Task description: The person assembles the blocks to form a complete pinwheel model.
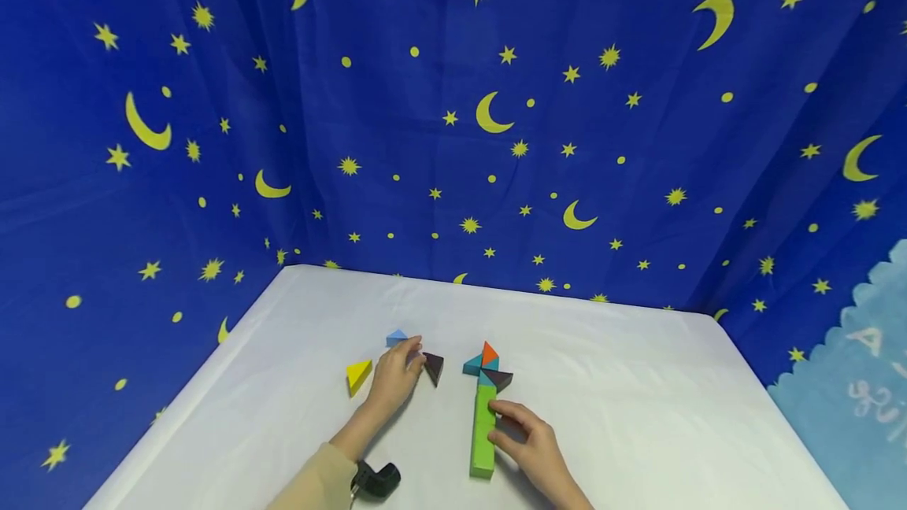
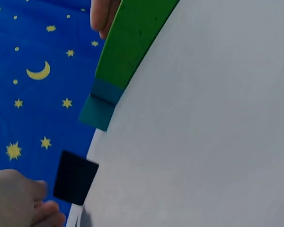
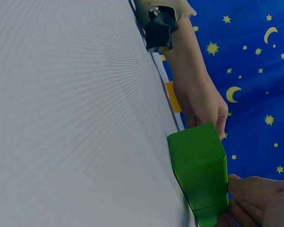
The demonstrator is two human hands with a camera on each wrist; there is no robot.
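Observation:
My left hand [image 1: 396, 375] reaches over the left part of the table, fingers loosely bent. Just beyond it lies a light blue triangular block [image 1: 395, 338], partly behind the fingers. A dark triangular block [image 1: 434, 367] stands right at its fingertips; the left wrist view shows this dark block [image 2: 75, 178] beside the fingers. My right hand [image 1: 533, 447] rests its thumb and forefinger against the right side of a row of green blocks [image 1: 483, 435]. Beyond the row sit teal triangular blocks [image 1: 472, 365], an orange triangular block [image 1: 490, 352] and another dark triangular block [image 1: 499, 378], arranged like a pinwheel.
A yellow triangular block [image 1: 358, 375] lies left of my left hand. A black wrist device [image 1: 377, 481] hangs by the left sleeve. The white tabletop [image 1: 638, 431] meets a blue curtain [image 1: 397, 124] with stars and moons along its back and sides.

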